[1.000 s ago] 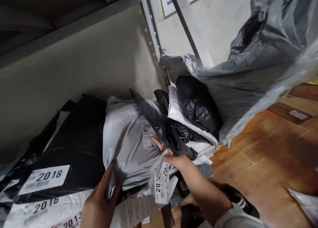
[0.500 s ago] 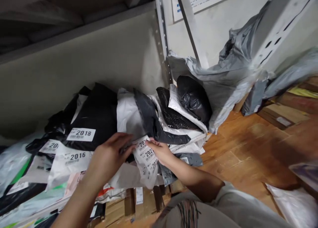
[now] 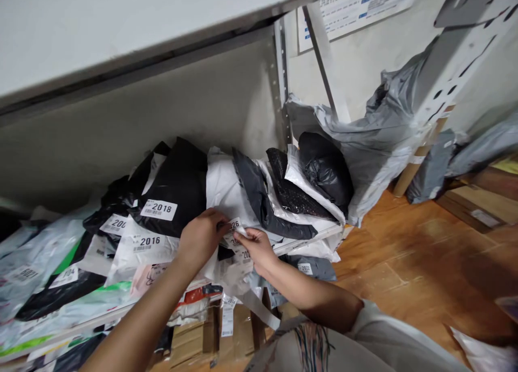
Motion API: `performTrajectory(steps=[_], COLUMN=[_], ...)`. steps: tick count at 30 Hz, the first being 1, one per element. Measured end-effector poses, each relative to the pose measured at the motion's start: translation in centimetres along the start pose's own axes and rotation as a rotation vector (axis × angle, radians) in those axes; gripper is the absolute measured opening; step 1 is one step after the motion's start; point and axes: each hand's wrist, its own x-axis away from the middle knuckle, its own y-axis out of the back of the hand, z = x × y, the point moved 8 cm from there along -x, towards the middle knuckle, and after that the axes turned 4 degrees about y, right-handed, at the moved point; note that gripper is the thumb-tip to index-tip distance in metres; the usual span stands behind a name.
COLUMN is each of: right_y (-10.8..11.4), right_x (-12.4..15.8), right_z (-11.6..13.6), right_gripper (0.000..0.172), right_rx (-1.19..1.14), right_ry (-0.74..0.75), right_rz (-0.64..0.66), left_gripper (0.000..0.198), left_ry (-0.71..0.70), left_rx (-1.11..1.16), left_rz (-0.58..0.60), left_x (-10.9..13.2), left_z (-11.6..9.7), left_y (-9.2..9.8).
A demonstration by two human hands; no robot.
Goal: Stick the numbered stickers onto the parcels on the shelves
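Observation:
A curling strip of white number labels [image 3: 244, 256] is held between my hands in front of the shelf, and its top label ends in 26. The fingers of my left hand [image 3: 202, 237] are closed at the strip's upper end. My right hand [image 3: 259, 249] pinches its right edge with thumb and fingers. The strip's tail [image 3: 259, 308] hangs down over the shelf edge. Just behind my hands stand a white mailing bag [image 3: 226, 186] and a dark grey bag [image 3: 259, 194]. Left of them sits a black bag [image 3: 178, 183] labelled 2018, with a white bag [image 3: 141, 256] labelled 2016 below it.
Several more bags fill the shelf, including a round black one [image 3: 326, 169] at its right end. Cardboard boxes [image 3: 238, 329] stand underneath. A metal upright [image 3: 449, 69] and a grey plastic sheet [image 3: 368, 145] bound the right side. Wooden floor [image 3: 384, 258] shows there, with parcels beyond.
The view has tilted, showing more of the upper shelf's white face. My hands have drawn closer together on the strip, and its tail now trails lower and to the right.

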Motion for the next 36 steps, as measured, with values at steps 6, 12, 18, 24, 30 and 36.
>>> performTrajectory(steps=[6, 12, 18, 24, 30, 36], right_y=[3.5, 7.9, 7.5, 5.1, 5.6, 6.1], right_x=[4.5, 6.7, 3.8, 1.1, 1.0, 3.1], right_z=[-0.1, 5.2, 7.7, 4.9, 4.1, 1.9], right_gripper=[0.048, 0.032, 0.031, 0.038, 0.054, 0.057], right_rx=[0.319, 0.206, 0.022, 0.118, 0.101, 0.014], right_ry=[0.012, 0.037, 0.122, 0.18, 0.255, -0.057], right_rz=[0.123, 0.266, 0.143, 0.081, -0.116, -0.182], left_gripper=[0.027, 0.059, 0.032, 0.036, 0.021, 0.022], left_ry=[0.052, 0.002, -0.475, -0.271, -0.147, -0.079], left_rx=[-0.139, -0.474, -0.146, 0.182, 0.014, -0.401], left_rz=[-0.018, -0.089, 0.333, 0.378, 0.285, 0.154], left_x=[1.2, 1.8, -1.3, -3.0, -2.4, -1.4], left_z=[0.0, -5.7, -8.6, -7.1, -7.0, -7.0], left_y=[-0.7, 1.9, 1.1, 0.3, -1.2, -2.0])
